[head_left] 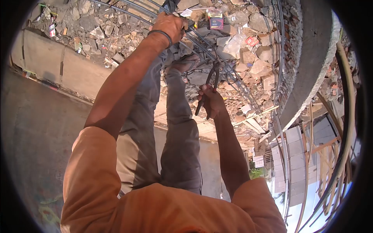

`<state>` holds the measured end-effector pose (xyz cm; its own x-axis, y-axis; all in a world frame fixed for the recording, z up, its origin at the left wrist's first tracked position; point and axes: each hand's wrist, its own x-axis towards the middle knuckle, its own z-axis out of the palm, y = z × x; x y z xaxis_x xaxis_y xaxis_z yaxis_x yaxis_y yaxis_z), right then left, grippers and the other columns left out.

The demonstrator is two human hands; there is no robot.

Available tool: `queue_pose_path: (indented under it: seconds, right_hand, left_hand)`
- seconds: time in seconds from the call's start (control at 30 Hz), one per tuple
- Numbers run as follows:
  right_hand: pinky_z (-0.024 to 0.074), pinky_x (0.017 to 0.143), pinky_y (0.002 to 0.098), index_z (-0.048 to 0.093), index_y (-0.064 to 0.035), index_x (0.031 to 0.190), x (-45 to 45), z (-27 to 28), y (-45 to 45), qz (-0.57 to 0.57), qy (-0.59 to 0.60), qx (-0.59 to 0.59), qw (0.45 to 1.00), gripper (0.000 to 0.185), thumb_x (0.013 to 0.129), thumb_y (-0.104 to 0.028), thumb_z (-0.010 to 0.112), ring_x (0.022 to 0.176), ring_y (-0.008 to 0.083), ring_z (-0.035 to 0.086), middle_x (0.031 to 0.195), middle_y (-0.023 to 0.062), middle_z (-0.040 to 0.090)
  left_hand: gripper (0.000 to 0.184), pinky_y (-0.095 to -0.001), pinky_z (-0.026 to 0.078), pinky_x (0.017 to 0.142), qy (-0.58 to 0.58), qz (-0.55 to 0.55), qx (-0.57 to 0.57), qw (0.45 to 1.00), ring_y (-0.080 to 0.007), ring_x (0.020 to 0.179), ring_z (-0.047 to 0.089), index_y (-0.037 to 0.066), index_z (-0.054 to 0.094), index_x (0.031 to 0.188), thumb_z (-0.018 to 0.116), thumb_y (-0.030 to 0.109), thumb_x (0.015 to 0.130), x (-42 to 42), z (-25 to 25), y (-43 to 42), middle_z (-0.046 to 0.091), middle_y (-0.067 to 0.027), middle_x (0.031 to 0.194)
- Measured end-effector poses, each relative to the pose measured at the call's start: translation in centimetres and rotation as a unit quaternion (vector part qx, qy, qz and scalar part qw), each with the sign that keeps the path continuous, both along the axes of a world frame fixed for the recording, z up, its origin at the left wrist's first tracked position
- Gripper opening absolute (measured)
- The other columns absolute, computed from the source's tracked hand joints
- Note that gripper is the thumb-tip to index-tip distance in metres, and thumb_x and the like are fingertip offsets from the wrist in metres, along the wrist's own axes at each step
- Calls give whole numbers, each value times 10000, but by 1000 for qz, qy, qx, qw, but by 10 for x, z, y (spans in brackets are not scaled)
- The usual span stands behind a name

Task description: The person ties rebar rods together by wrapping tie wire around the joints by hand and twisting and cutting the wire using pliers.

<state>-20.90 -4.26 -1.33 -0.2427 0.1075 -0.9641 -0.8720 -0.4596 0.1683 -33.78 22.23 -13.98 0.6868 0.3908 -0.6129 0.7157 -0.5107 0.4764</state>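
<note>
Above the rubble, the left fingers grip steel rods while the right fingers clasp dark pincers.

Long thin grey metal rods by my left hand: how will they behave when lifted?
The rods would likely flex, being slender for their length. They may feel heavy, looking like metal, and could drag neighbours, lying bunched together.

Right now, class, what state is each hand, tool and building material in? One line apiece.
Steel bars: long, side by side
Pincers: handles apart, head at the bars; bite unclear
Left hand: closed on the bars
Right hand: closed on the pincers
Rubble: broken, scattered
</note>
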Motion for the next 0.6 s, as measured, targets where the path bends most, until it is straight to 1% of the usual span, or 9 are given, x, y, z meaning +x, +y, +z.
queue_pose_path:
  seconds: [0.07,0.1,0.2,0.33,0.37,0.4,0.47,0.53,0.6]
  right_hand:
    - [426,596,260,594,-67,1121,-7,-7,-13,-373,154,74,912,353,909,-338,674,632,121,588,798,-20,594]
    - [426,575,257,582,-71,1127,-6,-8,-14,-331,123,50,934,416,879,-385,697,605,122,556,758,-32,566]
    - [440,567,259,565,-87,1141,6,-3,-9,-84,9,-31,996,403,890,-379,685,610,122,560,758,-24,566]
    - [512,519,266,524,-76,1190,34,6,10,211,-136,-60,966,415,847,-192,727,590,149,615,778,36,573]
    - [528,673,380,495,12,1140,40,8,19,292,-160,-90,939,406,831,-162,694,671,224,622,842,105,579]
    - [523,699,402,482,33,1157,45,10,22,446,-188,-64,873,426,835,-169,674,715,266,626,864,136,583]
    - [515,751,445,458,76,1192,59,5,27,710,-232,2,665,470,844,-184,636,802,348,633,908,198,592]
    - [480,837,494,401,145,1271,69,4,15,757,-284,37,587,533,905,-223,524,917,454,591,1023,317,569]
    - [504,790,455,413,116,1293,73,8,24,801,-228,47,552,518,959,-271,496,910,362,622,1031,271,579]
  left_hand:
    - [174,-396,381,938,-30,33,-15,999,-269,970,640,183,728,943,708,282,801,-2,8,-1,708,-110,911]
    - [177,-395,379,941,-33,35,-14,999,-268,970,639,182,728,945,705,286,804,-2,7,-1,707,-107,912]
    - [183,-393,374,946,-30,37,-15,999,-266,971,635,181,728,951,696,294,810,0,7,-2,705,-98,910]
    - [161,-381,373,944,-9,56,-4,998,-255,988,627,194,732,945,682,267,810,6,11,-2,705,-95,891]
    - [155,-379,374,941,-16,62,4,998,-252,985,628,196,733,939,680,257,807,5,9,-4,705,-92,889]
    - [149,-377,376,937,-23,67,12,997,-249,983,629,198,734,933,678,247,803,4,7,-5,706,-90,888]
    - [140,-375,377,929,-34,92,13,995,-246,969,633,198,735,917,675,230,794,2,-3,-12,707,-85,890]
    - [135,-373,378,923,-25,98,11,995,-242,962,634,199,735,904,675,215,785,1,-6,-11,708,-80,895]
    - [132,-374,380,919,1,82,-8,997,-236,964,634,202,735,893,676,203,775,6,6,-5,709,-76,902]
